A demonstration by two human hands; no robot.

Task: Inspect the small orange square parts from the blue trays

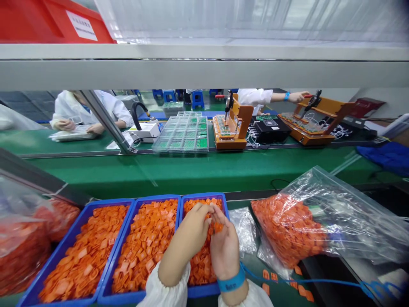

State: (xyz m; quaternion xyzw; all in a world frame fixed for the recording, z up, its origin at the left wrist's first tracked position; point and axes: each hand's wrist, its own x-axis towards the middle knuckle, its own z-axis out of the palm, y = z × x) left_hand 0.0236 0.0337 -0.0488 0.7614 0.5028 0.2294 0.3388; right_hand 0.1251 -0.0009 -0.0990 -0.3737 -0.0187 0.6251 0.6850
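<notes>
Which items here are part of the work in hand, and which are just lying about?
In hand: left hand, right hand, orange pieces, right blue bin.
Lying about: clear bag of orange pieces, clear tray, wooden jig.

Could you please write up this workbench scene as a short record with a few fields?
left hand: over the right bin, fingertips meeting the right hand's
right hand: over the same bin, pinching a small orange part; blue wrist strap
bins: three blue ones side by side, all filled with orange parts
bag: clear, right of the bins, holds more orange parts
beyond: green conveyor, co-workers at orange jigs
</notes>
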